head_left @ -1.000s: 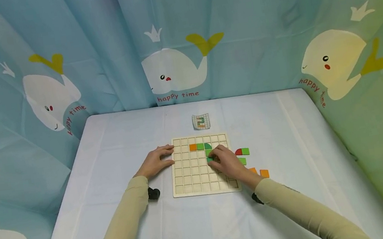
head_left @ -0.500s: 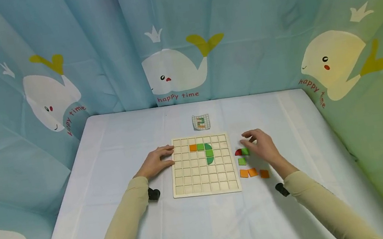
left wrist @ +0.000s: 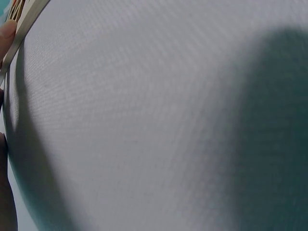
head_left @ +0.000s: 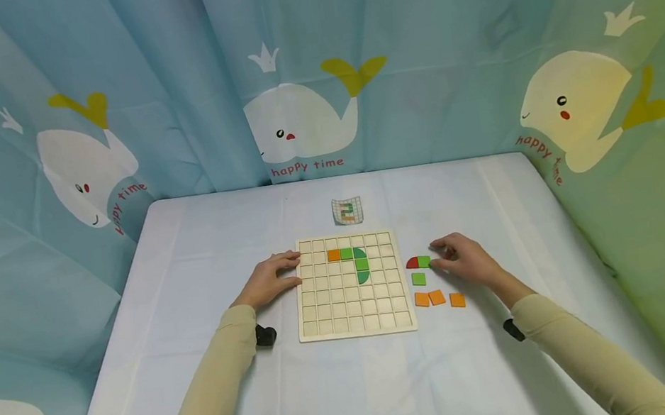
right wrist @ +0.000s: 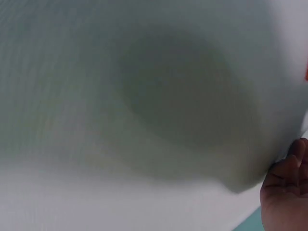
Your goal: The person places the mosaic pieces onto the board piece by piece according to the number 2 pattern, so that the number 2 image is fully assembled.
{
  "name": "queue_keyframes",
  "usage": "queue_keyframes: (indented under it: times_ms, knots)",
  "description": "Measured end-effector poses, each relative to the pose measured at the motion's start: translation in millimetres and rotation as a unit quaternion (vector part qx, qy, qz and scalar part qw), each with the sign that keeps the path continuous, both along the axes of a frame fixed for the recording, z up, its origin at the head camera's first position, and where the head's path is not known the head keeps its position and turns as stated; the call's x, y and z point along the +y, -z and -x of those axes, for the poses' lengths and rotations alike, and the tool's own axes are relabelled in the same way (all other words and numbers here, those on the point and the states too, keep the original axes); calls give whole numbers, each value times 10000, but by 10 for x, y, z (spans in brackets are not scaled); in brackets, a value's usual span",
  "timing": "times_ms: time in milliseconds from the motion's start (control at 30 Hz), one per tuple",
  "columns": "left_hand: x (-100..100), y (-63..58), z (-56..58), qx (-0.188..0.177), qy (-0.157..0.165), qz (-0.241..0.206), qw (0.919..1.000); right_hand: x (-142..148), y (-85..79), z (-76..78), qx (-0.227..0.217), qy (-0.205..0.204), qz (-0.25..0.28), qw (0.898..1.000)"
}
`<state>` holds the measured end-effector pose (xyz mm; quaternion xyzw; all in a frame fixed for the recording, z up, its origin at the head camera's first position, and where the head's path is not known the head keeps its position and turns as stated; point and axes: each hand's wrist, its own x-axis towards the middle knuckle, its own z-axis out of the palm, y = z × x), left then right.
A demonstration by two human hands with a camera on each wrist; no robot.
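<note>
A pale wooden grid board (head_left: 321,302) lies on the table. Its cells hold an orange square tile (head_left: 334,255), a green square tile (head_left: 346,253), a dark green quarter-round tile (head_left: 359,253), another green square below it, and a second dark green quarter-round tile (head_left: 364,277). My left hand (head_left: 268,280) rests its fingertips on the board's left edge. To the right of the board, my right hand (head_left: 468,260) has thumb and fingers apart, holding nothing visible. Its thumb tip is beside a green square tile (head_left: 424,262), which adjoins a red quarter-round tile (head_left: 412,263); contact cannot be told.
One more green square tile (head_left: 418,279) lies right of the board. Closer to me are two orange square tiles (head_left: 429,298) side by side and a separate orange tile (head_left: 457,300). Behind the board lies a small printed pattern card (head_left: 347,211). Whale-printed curtains surround the white table.
My right hand has let go of the lower quarter-round tile in the board and moved right, past the loose tiles, with its thumb now nearer the green one. My left hand has stayed put.
</note>
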<state>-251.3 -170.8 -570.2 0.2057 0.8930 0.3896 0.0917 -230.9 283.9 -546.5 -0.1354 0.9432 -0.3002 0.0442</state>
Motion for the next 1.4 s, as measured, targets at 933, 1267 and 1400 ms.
queue_keyframes:
  times_ms: [933, 1267, 1400]
  knots:
    - [-6, 15, 19, -71, 62, -77, 9999, -75, 36, 14, 279, -582, 47, 9979]
    - [-9, 1, 4, -127, 19, -126, 9998, -139, -18, 69, 398, -354, -13, 9986]
    - [-15, 4, 2, -121, 9, -111, 9999, -211, -79, 85, 506, -257, 191, 9982]
